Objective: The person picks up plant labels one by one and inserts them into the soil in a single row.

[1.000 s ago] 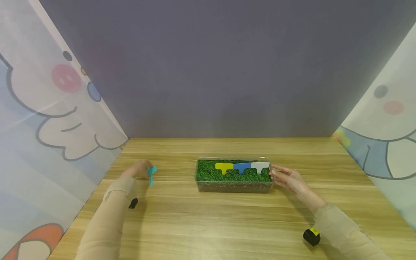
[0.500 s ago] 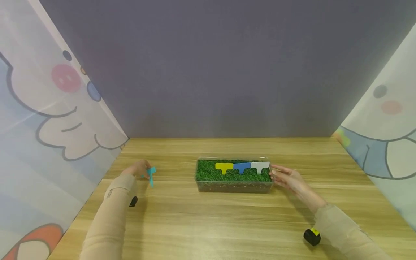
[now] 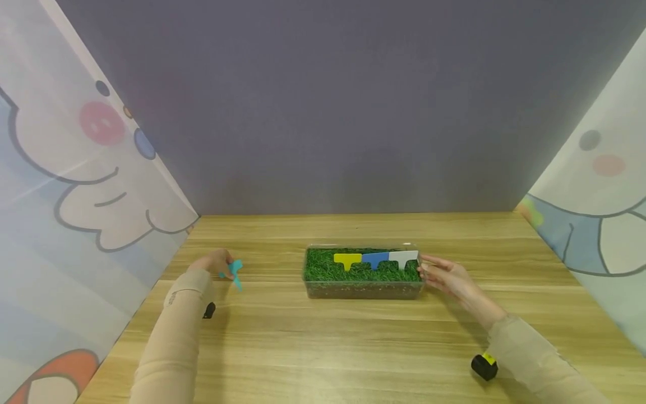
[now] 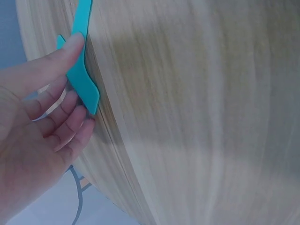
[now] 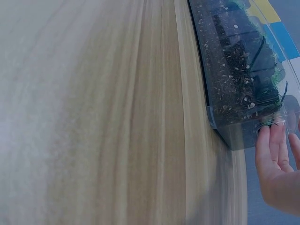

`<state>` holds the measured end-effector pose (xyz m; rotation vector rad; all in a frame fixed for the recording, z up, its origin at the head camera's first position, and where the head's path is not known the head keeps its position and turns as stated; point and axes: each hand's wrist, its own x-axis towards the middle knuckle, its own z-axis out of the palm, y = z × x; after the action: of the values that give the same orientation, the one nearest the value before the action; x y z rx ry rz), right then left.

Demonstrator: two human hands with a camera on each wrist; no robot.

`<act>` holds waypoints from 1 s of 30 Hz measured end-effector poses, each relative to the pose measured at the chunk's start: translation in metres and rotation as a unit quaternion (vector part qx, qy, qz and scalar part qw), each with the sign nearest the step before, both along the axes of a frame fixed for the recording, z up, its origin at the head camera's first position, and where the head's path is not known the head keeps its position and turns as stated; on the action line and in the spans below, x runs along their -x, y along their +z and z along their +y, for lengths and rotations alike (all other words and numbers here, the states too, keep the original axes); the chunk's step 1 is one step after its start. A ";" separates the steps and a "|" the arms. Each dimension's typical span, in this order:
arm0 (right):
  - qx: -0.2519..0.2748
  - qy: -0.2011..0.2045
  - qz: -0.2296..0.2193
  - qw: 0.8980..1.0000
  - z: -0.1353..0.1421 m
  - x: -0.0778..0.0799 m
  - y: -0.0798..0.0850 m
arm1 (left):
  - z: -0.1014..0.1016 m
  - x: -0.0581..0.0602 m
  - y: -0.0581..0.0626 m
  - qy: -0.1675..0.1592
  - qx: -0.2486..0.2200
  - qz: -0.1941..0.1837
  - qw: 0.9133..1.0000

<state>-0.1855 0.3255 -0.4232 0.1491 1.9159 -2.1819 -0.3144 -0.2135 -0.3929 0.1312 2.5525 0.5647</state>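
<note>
My left hand [image 3: 214, 262], at the left side of the table, pinches a teal T-shaped plant label [image 3: 236, 274]. In the left wrist view the thumb lies over the label [image 4: 85, 79], whose stem points up the frame. A clear planter box [image 3: 363, 292] of dark soil and green grass stands near the middle. Yellow [image 3: 347, 258], blue [image 3: 375, 259] and white [image 3: 404, 256] plant labels stand side by side in the grass. My right hand [image 3: 454, 280] touches the box's right end. In the right wrist view its fairly straight fingers [image 5: 265, 150] rest against the end wall.
The wooden table [image 3: 323, 348] meets a grey wall [image 3: 353, 123] behind the planter. Cartoon-printed sheets [image 3: 65, 185] stand along both sides. A black device [image 3: 484, 367] sits at the right wrist, and another black piece [image 3: 209, 310] shows at the left wrist.
The left hand has shifted slightly and the teal label has tilted a little, its stem tip swinging slightly right. The right hand and the planter box stay put.
</note>
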 end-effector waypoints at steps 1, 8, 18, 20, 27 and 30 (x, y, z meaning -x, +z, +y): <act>-0.001 0.000 -0.001 1.000 0.000 0.000 0.000 | 0.000 0.000 0.000 0.000 -0.003 -0.002 1.000; -0.024 -0.005 0.003 1.000 -0.001 -0.001 0.003 | 0.001 -0.001 0.002 -0.037 -0.046 0.001 0.998; -0.006 0.005 0.014 1.000 0.001 0.000 0.001 | -0.021 0.021 -0.023 -0.024 -0.040 0.006 0.999; -0.004 0.004 0.015 1.000 0.001 0.000 0.001 | -0.026 0.025 -0.029 -0.022 -0.047 0.007 0.999; -0.012 0.003 0.009 1.000 0.001 -0.001 0.001 | -0.027 0.017 -0.024 -0.016 -0.095 0.005 0.995; -0.014 0.000 0.004 1.000 0.001 0.000 0.001 | -0.022 0.008 -0.016 0.001 -0.127 -0.005 0.992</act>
<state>-0.1851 0.3262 -0.4224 0.1455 1.9523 -2.1589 -0.3225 -0.2356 -0.4088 0.2155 2.4613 0.8877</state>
